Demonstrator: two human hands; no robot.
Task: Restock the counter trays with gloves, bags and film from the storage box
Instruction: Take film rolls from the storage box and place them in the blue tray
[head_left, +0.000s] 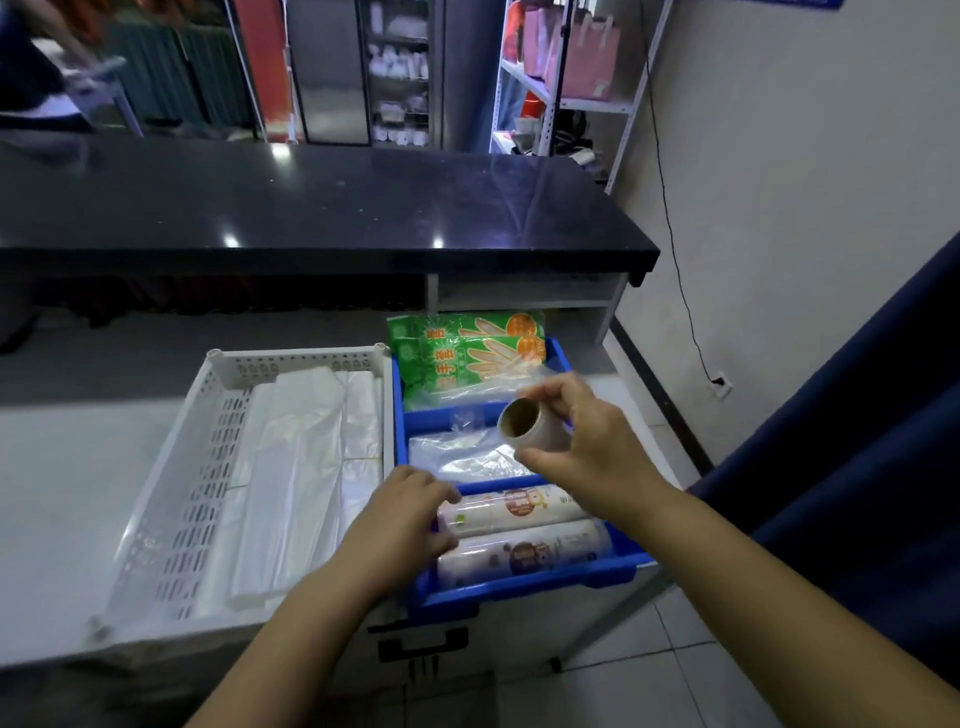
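My right hand (592, 452) pinches a cardboard tube (530, 426) between thumb and fingers, its open brown end turned toward me, above the middle compartment of the blue tray (519, 584). My left hand (400, 519) lies at the tray's left edge, fingers curled against the left end of the far film roll (519, 512). I cannot tell whether they grip the roll or only touch it.

The tray sits at the right end of the white counter (62, 493) and is split into three compartments, front to back. The nearest holds two film rolls lying side by side, the near roll (524, 556) just against the front rim. The middle one holds clear bags (462, 457), flat and crumpled. The farthest holds green glove packs (467, 348), stacked and jutting over the back rim.

Just left of the tray, touching its side, stands a white basket (208, 441) with perforated walls. White bags (296, 457) lie folded lengthwise inside it.

Beyond both, a black countertop (311, 208) runs across the scene at a higher level, with shelving blurred in the room behind it.
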